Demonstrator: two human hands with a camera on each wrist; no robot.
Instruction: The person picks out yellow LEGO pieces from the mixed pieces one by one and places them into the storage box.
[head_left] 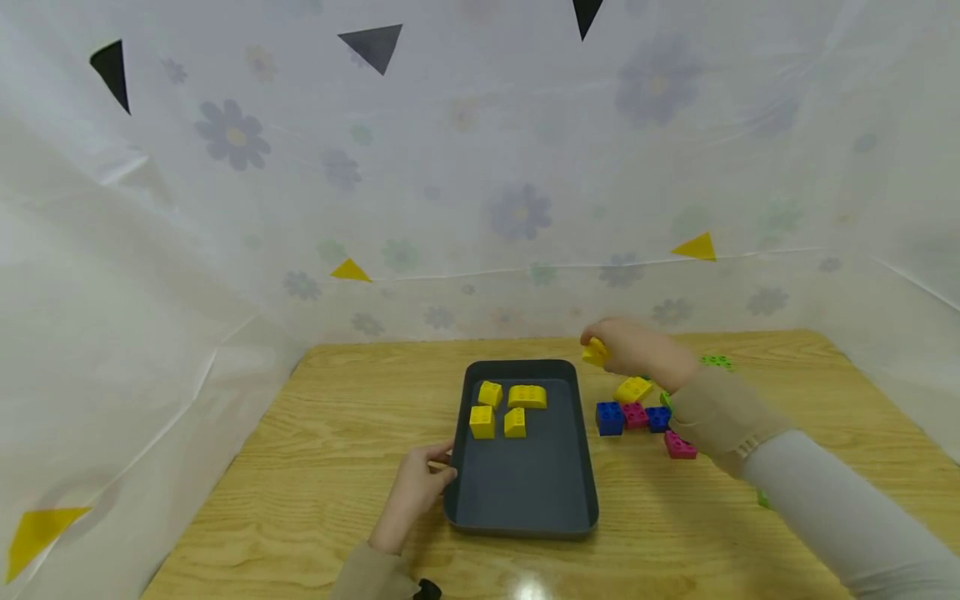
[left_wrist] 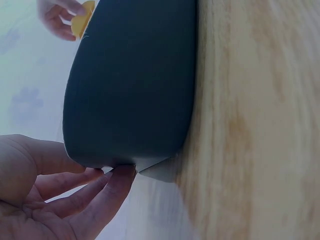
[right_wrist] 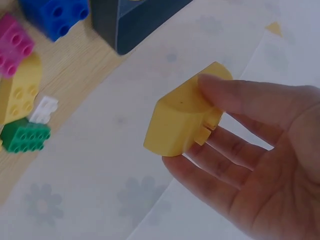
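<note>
My left hand (head_left: 416, 487) holds the left side of a dark grey tray (head_left: 517, 500), its thumb near the rim and its fingertips against the outer wall in the left wrist view. Several yellow toy bricks, one of them a long arched brick (head_left: 527, 397), sit in the far half of the tray. Right of the tray's far end, my right hand (head_left: 637, 346) is raised above the table. It pinches a yellow toy brick with a sloped, curved shape (right_wrist: 175, 120) between thumb and fingers, the studs turned toward the palm.
On the table to the tray's right lie a blue brick (head_left: 610, 419), a pink brick (head_left: 634, 415), a yellow brick (head_left: 633, 389) and other loose bricks, partly behind my right arm. A white brick (right_wrist: 44, 109) and green brick (right_wrist: 26, 136) show too. A flowered sheet hangs behind the table.
</note>
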